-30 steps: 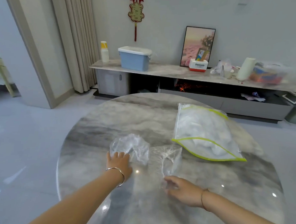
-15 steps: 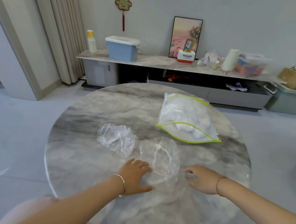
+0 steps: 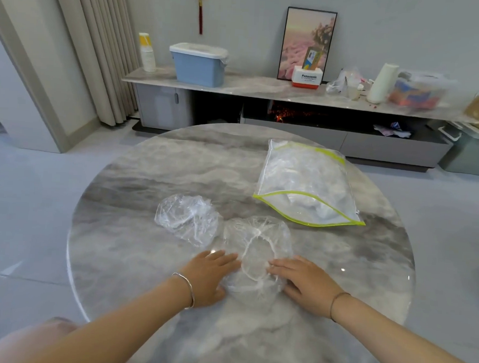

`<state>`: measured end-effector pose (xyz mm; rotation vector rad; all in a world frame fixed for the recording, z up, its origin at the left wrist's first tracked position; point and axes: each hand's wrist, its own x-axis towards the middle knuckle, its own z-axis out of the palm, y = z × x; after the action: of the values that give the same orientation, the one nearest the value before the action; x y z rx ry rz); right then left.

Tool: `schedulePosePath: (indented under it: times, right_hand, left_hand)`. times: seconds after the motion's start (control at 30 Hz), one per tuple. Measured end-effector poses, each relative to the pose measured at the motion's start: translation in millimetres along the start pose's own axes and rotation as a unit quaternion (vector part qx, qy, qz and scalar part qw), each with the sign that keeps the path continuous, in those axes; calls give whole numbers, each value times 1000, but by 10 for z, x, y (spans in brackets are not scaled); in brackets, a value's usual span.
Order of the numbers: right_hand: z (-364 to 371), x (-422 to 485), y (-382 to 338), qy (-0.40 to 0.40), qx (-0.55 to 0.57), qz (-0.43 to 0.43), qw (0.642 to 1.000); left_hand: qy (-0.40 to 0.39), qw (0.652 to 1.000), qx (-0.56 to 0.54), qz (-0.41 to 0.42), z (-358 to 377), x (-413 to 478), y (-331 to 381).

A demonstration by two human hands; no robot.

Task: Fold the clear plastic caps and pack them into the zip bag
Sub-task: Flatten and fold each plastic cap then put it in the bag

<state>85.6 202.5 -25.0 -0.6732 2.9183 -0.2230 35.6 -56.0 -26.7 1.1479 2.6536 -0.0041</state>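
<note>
On the round grey marble bench point(image 3: 145, 259), the left hand point(image 3: 210, 274) and right hand point(image 3: 302, 281) lie flat, grip wide, fingers pressing either side of a near clear plastic cap point(image 3: 257, 246) (elastic rim up). A second crumpled clear cap point(image 3: 188, 219) lies just left; the green-edged clear zip bag point(image 3: 304, 184) is far right.

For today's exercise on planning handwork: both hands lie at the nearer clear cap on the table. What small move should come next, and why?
Probably fold it in half: the right hand lifts its side of the nearer cap and lays it over toward the left hand. The cap lies spread out and unfolded, with a flat hand at each side, and the zip bag lies beyond it with its mouth open.
</note>
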Motion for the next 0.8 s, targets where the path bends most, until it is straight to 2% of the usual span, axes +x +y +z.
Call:
schedulePosePath:
  times: [0.1, 0.17, 0.27, 0.33, 0.4, 0.47, 0.57, 0.63, 0.67, 0.73, 0.8]
  right_hand:
    - [46, -78, 76, 43, 103, 25, 993]
    - [83, -91, 95, 91, 199, 77, 973]
    - [33, -71, 89, 132, 376, 190, 897]
    - [-24, -50, 73, 150, 465, 245, 837]
    - [-50, -34, 41, 150, 488, 284, 812]
    - [-29, -23, 17, 139, 476, 308, 812]
    - [0, -26, -20, 120, 423, 326, 837]
    - [-15, -24, -63, 128, 365, 325, 863]
    - [-28, -25, -95, 145, 324, 315, 880]
    - [-50, -32, -174, 194, 245, 271, 911]
    - [-61, -40, -262, 232, 210, 210, 926]
  left_hand:
    - [13, 1000, -21, 5, 13, 1, -61]
    - [29, 998, -55, -5, -2, 11, -70]
    - [96, 978, -171, -73, -49, 20, -77]
    - [105, 941, -307, -96, -78, 32, -57]
    - [90, 901, -406, -122, -120, 23, -11]
    - [79, 877, -446, -163, -128, 14, 22]
    - [77, 851, -468, -226, -108, 18, 32]
    - [80, 855, -441, -261, -124, 5, 40]
    - [97, 872, -397, -269, -126, -6, 42]
    - [207, 916, -262, -223, -106, 1, 37]
    - [308, 933, -172, -70, -127, 25, 69]
